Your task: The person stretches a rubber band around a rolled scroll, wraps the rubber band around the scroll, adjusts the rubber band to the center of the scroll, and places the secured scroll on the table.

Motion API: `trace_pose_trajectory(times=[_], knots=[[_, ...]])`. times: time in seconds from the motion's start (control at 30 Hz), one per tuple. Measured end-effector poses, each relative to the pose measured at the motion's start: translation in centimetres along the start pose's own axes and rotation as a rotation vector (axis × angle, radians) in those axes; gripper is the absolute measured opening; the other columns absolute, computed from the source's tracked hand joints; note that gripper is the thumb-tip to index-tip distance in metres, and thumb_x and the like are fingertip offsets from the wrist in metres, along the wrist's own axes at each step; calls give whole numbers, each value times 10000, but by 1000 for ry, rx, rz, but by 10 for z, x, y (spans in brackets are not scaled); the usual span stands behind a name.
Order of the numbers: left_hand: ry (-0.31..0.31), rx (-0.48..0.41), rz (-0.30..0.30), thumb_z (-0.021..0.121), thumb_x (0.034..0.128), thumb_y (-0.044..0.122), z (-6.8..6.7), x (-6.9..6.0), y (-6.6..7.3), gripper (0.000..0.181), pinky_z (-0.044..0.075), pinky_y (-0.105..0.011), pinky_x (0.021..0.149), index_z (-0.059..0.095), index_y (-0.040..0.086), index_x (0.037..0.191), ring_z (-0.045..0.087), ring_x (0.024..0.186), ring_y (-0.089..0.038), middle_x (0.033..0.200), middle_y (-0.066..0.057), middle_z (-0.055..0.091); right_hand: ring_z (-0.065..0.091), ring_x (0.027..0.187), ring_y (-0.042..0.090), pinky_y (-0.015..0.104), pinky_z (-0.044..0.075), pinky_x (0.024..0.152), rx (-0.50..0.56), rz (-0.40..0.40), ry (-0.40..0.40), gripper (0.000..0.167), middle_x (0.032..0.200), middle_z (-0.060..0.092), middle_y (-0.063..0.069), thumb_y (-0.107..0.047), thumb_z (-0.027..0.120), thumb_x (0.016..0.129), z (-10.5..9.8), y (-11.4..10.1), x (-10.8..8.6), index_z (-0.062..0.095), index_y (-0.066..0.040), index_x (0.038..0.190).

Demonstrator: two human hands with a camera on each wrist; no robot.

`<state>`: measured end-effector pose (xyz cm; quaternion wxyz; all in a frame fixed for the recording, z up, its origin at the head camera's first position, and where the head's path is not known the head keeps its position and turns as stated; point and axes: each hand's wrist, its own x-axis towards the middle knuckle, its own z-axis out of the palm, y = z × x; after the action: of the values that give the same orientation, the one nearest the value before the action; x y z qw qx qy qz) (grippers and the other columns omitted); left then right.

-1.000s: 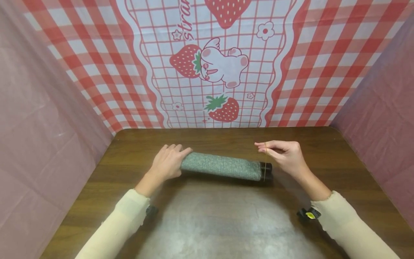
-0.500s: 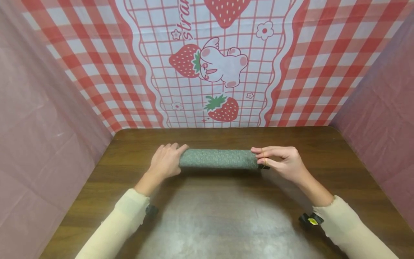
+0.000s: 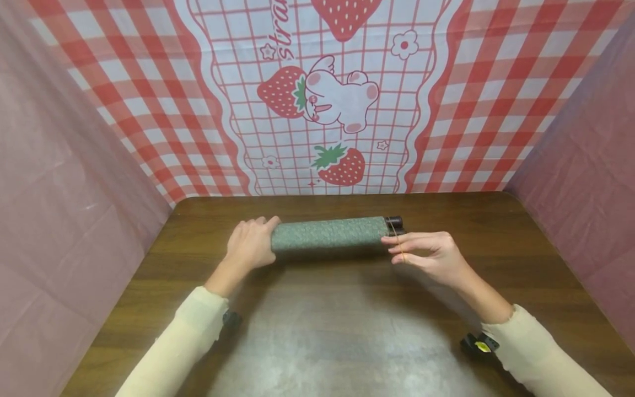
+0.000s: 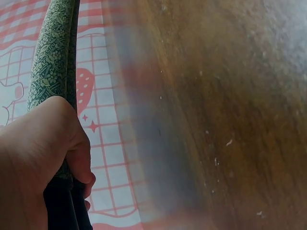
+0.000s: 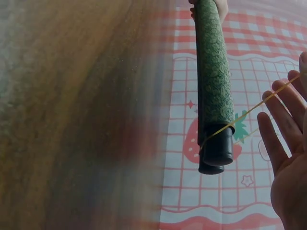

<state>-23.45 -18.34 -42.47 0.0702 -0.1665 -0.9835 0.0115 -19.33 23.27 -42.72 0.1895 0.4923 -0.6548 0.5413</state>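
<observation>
A rolled scroll (image 3: 329, 233), covered in green patterned cloth with paired dark roller ends, is held slightly tilted above the table. My left hand (image 3: 251, 243) grips its left end; in the left wrist view the thumb side of that hand (image 4: 53, 143) wraps the cloth near the black ends. A thin yellowish rubber band (image 5: 249, 111) loops round the right roller ends (image 5: 218, 147) and stretches to my right hand (image 3: 431, 253). The fingers (image 5: 283, 120) of that hand hold the band drawn out, apart from the scroll. The band's exact hold at the fingertips is partly out of frame.
The brown wooden table (image 3: 322, 331) spreads below both hands. Behind it hangs a red-and-white checked cloth (image 3: 481, 99) with strawberry prints, and pink curtains (image 3: 580, 165) stand at both sides.
The scroll's right end has swung up and away, so its roller ends now sit above the right fingers. My right hand has lowered slightly, with the rubber band drawn toward the near side.
</observation>
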Motion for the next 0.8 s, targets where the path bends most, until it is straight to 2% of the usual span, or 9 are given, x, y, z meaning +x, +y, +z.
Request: trace_pose_trajectory(times=[0.2, 0.43, 0.6, 0.8], knots=[[-10, -22, -34, 849, 734, 181, -1, 1, -3, 754, 618, -497, 801, 642, 172, 1460, 752, 890, -377, 1170, -176, 795, 808, 1274, 119, 164, 616, 1041, -5, 14, -43, 196, 1305, 845, 124, -38, 898, 893, 0, -4, -5, 868, 19, 1078], [-4, -66, -83, 838, 734, 175, -4, 2, -8, 766, 586, -463, 695, 646, 165, 1475, 728, 840, -366, 1184, -184, 792, 809, 1280, 145, 199, 616, 1077, 23, -35, -84, 206, 1307, 841, 136, -138, 852, 964, 4, -12, -4, 864, 14, 1103], [0, -77, -91, 836, 730, 177, -3, 3, -10, 769, 604, -486, 705, 645, 164, 1474, 728, 833, -376, 1169, -181, 790, 786, 1335, 165, 237, 589, 1151, 42, -79, -92, 246, 1280, 846, 153, -152, 839, 978, 8, -12, -3, 854, 41, 1130], [-13, -103, -87, 837, 738, 191, -1, 1, -9, 784, 619, -487, 729, 638, 166, 1496, 731, 857, -355, 1188, -176, 794, 755, 1397, 218, 273, 557, 1214, 64, -116, -90, 282, 1360, 814, 151, -147, 829, 981, 8, -8, -4, 841, 70, 1160]])
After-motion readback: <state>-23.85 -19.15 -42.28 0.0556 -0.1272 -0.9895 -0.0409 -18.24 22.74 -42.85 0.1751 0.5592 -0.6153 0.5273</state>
